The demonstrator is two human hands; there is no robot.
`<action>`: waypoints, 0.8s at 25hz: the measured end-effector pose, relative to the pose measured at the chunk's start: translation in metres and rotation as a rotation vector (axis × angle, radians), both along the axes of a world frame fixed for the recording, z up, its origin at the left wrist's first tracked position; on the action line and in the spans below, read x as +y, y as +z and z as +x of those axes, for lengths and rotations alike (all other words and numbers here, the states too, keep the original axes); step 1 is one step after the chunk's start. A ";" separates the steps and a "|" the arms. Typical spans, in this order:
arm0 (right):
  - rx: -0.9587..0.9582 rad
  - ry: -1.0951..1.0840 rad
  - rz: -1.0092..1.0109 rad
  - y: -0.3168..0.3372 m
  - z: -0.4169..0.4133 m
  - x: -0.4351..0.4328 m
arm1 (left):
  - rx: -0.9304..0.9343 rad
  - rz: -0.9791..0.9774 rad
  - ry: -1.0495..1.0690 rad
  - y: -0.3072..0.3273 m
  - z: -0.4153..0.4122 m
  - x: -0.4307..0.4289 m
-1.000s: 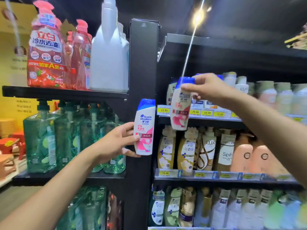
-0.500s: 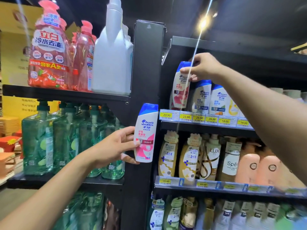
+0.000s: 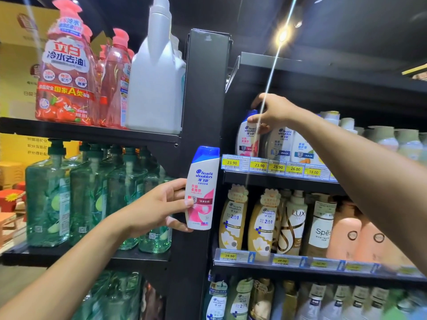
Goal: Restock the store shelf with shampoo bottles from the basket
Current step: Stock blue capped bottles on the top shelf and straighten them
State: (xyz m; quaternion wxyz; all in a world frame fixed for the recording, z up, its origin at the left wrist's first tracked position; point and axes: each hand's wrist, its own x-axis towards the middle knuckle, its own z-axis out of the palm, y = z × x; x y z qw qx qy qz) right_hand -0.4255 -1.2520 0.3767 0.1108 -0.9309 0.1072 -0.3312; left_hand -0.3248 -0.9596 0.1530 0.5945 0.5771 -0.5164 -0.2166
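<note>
My left hand grips a white shampoo bottle with a blue cap and pink label, held upright in front of the black shelf post. My right hand reaches to the upper shelf, fingers curled over the blue cap of a second matching shampoo bottle. That bottle stands at the shelf's left end, beside other white shampoo bottles. The basket is out of view.
A black upright post divides the shelving. Left of it stand red dish-soap bottles, a white jug and green pump bottles. Gold bottles and peach bottles fill the shelf below the price tags.
My right hand has carried its shampoo bottle up from in front of the price rail and stood it on the upper shelf's left end. My left hand stays put with its bottle.
</note>
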 end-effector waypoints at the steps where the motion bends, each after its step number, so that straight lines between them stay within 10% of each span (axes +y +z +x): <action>1: 0.007 -0.011 -0.034 0.002 -0.002 0.002 | 0.001 0.000 -0.004 0.000 0.000 0.000; 8: 0.022 -0.435 -0.925 -0.004 0.003 0.008 | -0.001 0.002 -0.021 -0.001 0.001 -0.001; 20: 0.046 -0.499 -0.879 -0.024 0.006 0.002 | 0.023 -0.013 -0.014 -0.003 0.004 -0.004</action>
